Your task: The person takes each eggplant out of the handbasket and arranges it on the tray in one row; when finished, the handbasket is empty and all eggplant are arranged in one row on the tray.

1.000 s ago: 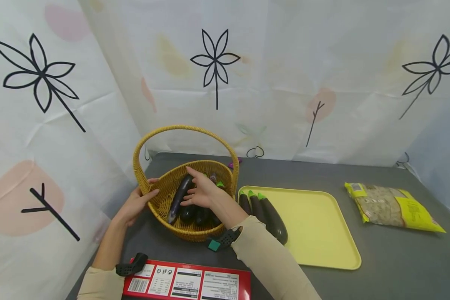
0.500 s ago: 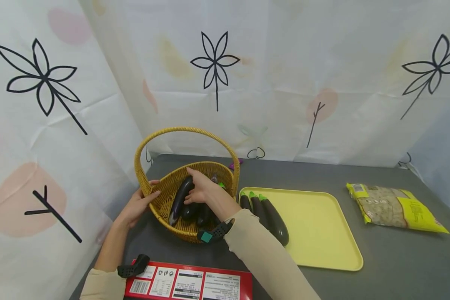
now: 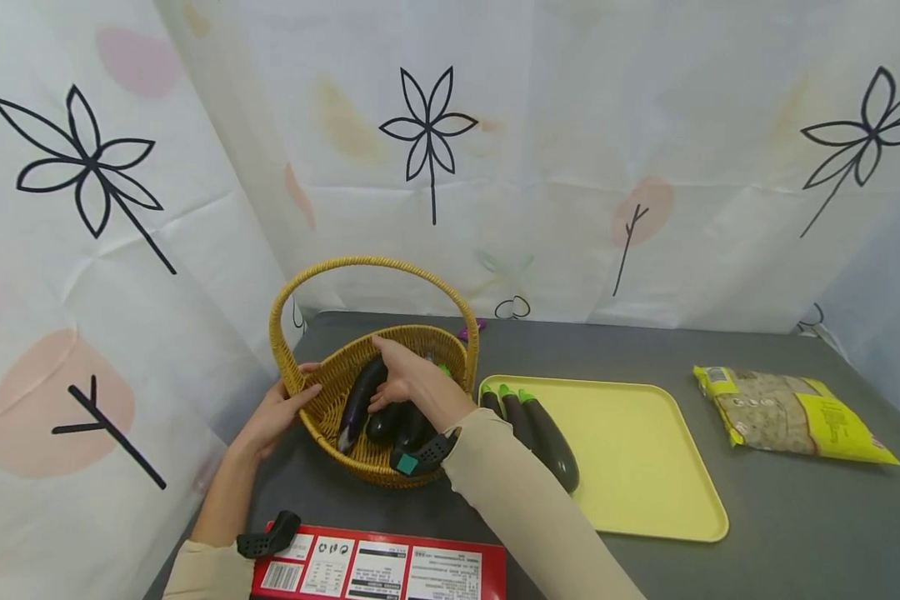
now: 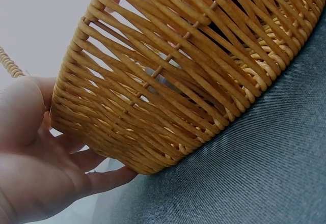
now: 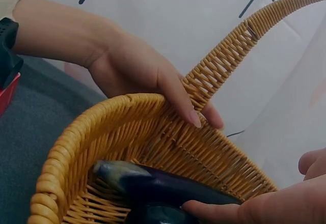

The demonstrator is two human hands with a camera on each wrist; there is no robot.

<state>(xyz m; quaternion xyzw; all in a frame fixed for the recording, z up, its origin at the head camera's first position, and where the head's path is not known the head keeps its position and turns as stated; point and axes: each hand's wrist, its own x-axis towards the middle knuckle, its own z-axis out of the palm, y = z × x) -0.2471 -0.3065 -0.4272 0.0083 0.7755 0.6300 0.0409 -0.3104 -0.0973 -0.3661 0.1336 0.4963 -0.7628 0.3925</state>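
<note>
- Basket (image 3: 367,472), one, woven wicker, upright on the table, with a tall arched handle (image 3: 375,261); several dark eggplants inside.
- Left hand (image 3: 270,417): closed around the basket's left rim beside the handle's foot, thumb inside the rim, fingers spread beneath the outer wall.
- Long eggplant (image 3: 357,407), one, lying in the left part of the basket, just beyond the fingertips of the right hand and between the two hands.
- Right hand (image 3: 408,375): reaching into the basket, thumb well apart from the fingers; one extended finger touches the dark skin, gripping nothing that I can see. The tips of the other fingers are hidden.
- Rounder eggplant (image 3: 381,427), one, beside the long one, under the right hand.
- Table (image 3: 787,517), dark grey, with a woven texture.
- Tray (image 3: 637,458), yellow, rectangular, right of the basket; three eggplants (image 3: 551,446) along its left side.
- Bag (image 3: 787,412), yellow and clear, lying flat right of the tray; contents unreadable.
- Red box (image 3: 378,562), white printed panels, nearest the person.
- Backdrop (image 3: 555,125), white cloth with black line flowers and pale blotches.
- Orientation: the long eggplant's long axis slants, its pale-tipped end toward the person and the left, its other end toward the backdrop. The three on the tray point their green stems toward the backdrop.
</note>
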